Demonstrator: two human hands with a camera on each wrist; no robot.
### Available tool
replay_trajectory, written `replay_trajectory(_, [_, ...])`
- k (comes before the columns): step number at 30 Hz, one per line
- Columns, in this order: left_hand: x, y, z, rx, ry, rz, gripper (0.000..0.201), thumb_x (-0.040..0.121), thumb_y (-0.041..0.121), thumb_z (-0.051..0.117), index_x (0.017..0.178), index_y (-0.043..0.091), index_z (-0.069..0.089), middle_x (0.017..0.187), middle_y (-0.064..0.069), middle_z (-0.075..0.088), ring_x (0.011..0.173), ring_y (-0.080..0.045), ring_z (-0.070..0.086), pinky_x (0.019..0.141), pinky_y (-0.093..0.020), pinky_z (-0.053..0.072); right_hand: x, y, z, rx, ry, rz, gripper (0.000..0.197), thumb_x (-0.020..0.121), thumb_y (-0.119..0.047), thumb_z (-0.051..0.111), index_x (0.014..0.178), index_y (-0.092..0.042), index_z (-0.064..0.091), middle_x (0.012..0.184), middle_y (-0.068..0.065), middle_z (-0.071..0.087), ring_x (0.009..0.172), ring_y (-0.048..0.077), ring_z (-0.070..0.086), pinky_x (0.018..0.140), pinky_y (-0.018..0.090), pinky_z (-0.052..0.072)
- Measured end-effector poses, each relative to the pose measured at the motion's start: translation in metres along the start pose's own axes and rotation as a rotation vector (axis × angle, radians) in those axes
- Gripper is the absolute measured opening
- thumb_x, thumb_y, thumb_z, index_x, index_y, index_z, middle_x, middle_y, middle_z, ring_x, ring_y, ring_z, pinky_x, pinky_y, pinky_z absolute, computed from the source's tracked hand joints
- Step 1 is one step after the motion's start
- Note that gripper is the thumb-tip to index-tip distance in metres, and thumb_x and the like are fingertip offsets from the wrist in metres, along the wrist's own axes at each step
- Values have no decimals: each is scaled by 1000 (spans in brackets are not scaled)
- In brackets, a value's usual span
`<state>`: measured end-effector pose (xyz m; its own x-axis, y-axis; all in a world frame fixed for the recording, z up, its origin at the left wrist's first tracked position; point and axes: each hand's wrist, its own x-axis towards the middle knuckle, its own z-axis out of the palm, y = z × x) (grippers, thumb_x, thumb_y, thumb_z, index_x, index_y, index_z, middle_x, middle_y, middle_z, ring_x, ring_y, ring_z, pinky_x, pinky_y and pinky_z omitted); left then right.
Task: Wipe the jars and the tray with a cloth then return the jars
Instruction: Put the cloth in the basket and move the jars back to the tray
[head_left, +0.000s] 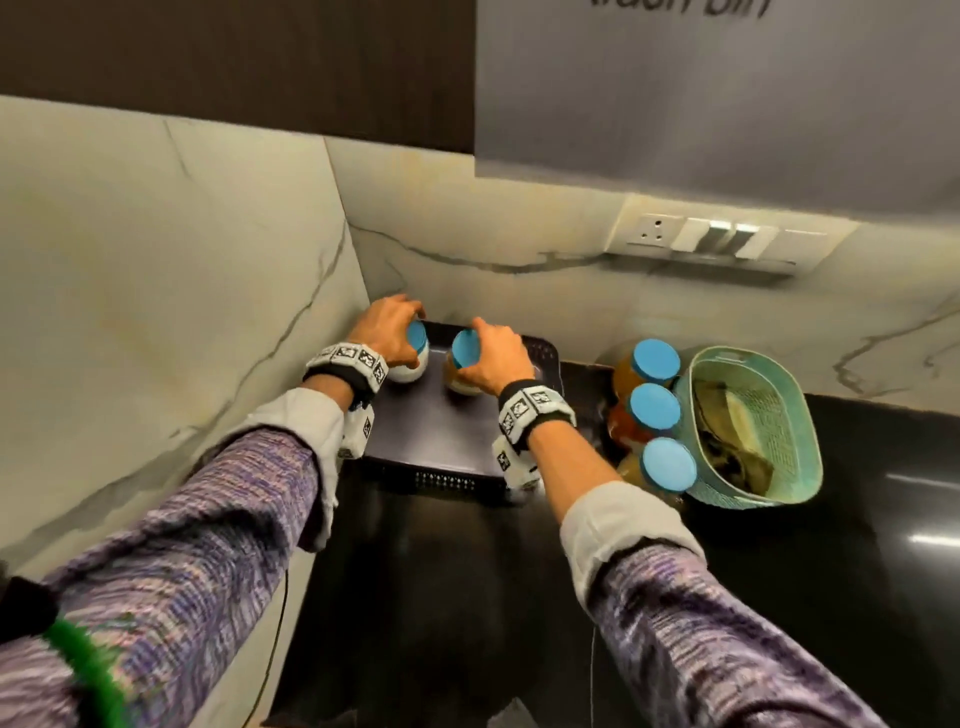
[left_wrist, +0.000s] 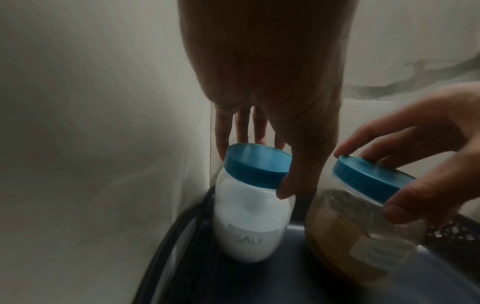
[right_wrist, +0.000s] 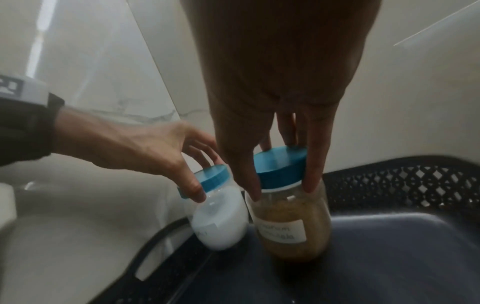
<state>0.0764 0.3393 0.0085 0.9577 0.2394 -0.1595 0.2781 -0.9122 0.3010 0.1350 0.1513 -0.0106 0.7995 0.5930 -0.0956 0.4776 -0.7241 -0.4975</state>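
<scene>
A dark tray (head_left: 431, 436) (left_wrist: 259, 288) (right_wrist: 389, 257) sits in the corner of the black counter. At its back left is a white salt jar (head_left: 410, 370) (left_wrist: 249, 222) (right_wrist: 221, 222) with a blue lid. My left hand (head_left: 400, 332) (left_wrist: 255, 164) (right_wrist: 155, 148) grips that lid from above. Beside it stands a brown spice jar (head_left: 462, 384) (left_wrist: 350, 236) (right_wrist: 291, 226), also blue-lidded, with my right hand (head_left: 493, 353) (left_wrist: 415, 164) (right_wrist: 281, 185) curled round its lid. The salt jar leans slightly. I cannot tell whether it rests fully on the tray.
Three more blue-lidded jars (head_left: 655, 405) stand in a row on the counter right of the tray. Next to them is a teal basket (head_left: 810, 452) holding a cloth (head_left: 737, 415). Marble walls close in the tray on the left and back. A switch panel (head_left: 722, 239) is on the back wall.
</scene>
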Motion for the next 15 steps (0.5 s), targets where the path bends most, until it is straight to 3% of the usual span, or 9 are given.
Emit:
replay_trajectory(11, [28, -23, 19, 29, 12, 13, 71, 64, 16, 94, 127, 5, 62, 130, -17, 59, 120, -38, 56, 102, -44, 50, 46, -9, 42, -23, 7, -36, 65, 82, -30, 79, 137, -9, 53, 128, 19, 63, 113, 44, 64, 93, 48, 54])
replay_trajectory(15, [25, -21, 22, 38, 47, 7, 67, 69, 10, 85, 131, 1, 59, 135, -20, 55, 124, -41, 54, 102, -46, 49, 39, -9, 47, -22, 1, -37, 83, 80, -26, 84, 151, -11, 42, 143, 17, 53, 123, 42, 59, 98, 50, 53])
